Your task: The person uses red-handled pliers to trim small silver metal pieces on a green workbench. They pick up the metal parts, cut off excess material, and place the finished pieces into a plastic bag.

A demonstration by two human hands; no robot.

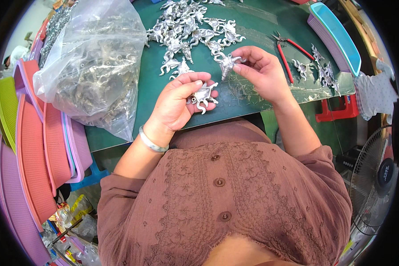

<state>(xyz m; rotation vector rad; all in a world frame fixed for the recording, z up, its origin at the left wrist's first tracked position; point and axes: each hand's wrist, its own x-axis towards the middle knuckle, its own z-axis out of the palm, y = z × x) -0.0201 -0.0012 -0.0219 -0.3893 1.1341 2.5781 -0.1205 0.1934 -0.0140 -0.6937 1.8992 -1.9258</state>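
Observation:
My left hand (181, 95), with a pale bangle at the wrist, is closed around a silvery cast metal piece (204, 96) with curled prongs. Between the thumb and fingers of my right hand (264, 71) is a metal bull-head casting (227, 64), held by one horn just over the green table (164, 111). A loose pile of similar castings (181, 26) spreads across the table beyond my hands. To the right of my right hand lie red-handled pliers (290, 53), their handles spread apart.
A large clear plastic bag (93, 66) of metal parts stands on the left. Stacked plastic baskets (35, 155) crowd the left side. A few castings (326, 73) lie near a blue-rimmed basket (341, 35) at right. Below are a red stool (337, 111) and a fan (372, 177).

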